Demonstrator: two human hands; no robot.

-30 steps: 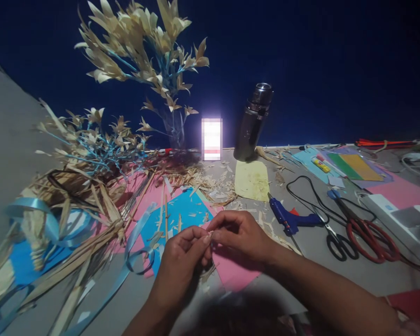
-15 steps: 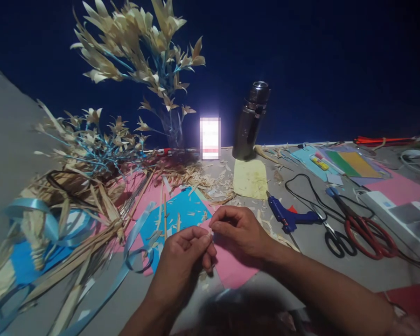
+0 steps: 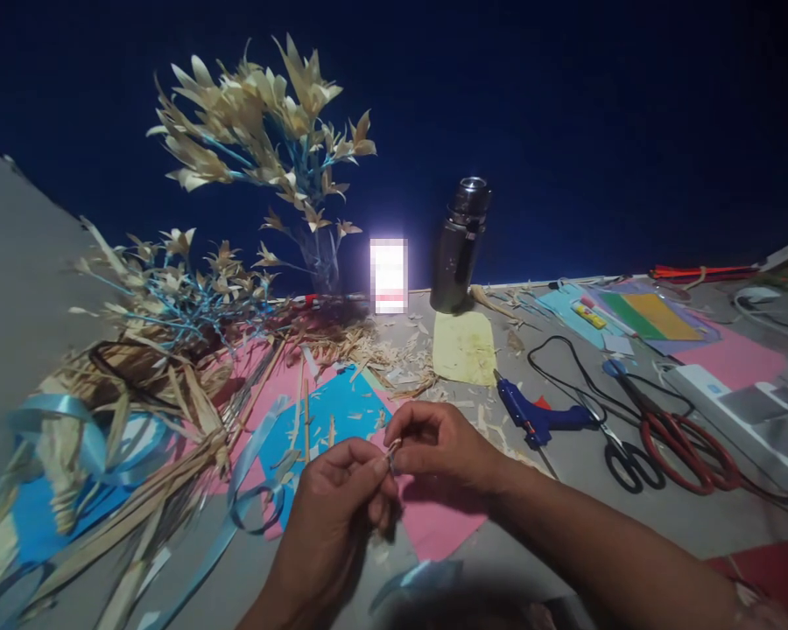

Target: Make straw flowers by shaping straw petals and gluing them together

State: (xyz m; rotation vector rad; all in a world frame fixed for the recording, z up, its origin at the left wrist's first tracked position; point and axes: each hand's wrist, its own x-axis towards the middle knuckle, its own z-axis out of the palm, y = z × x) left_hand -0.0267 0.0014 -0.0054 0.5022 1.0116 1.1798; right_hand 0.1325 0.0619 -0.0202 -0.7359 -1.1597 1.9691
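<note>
My left hand (image 3: 348,490) and my right hand (image 3: 437,446) meet fingertip to fingertip at the middle of the work surface. Between them they pinch a small pale piece (image 3: 392,452); it is too small to name, though it looks like dried husk. Both thumbs press against forefingers. Pink paper (image 3: 426,525) lies beneath my hands, and a blue sheet (image 3: 345,402) with husk scraps on it is just beyond them. Light-blue ribbon (image 3: 242,464) curls left of my left hand. To the right of my right hand rests a blue glue gun (image 3: 542,416).
At the back stand husk flowers in a vase (image 3: 321,262) and a dark thermos (image 3: 460,249), with a yellow cloth (image 3: 463,350) before it. Black-handled scissors (image 3: 634,464), red-handled scissors (image 3: 689,451) and a white power strip (image 3: 728,420) lie right. Dried husks (image 3: 131,516) spread left.
My hands stay pinched together, with the pale piece now showing more between the fingertips. The view has tilted up a little, and a light-blue strip shows more at the bottom.
</note>
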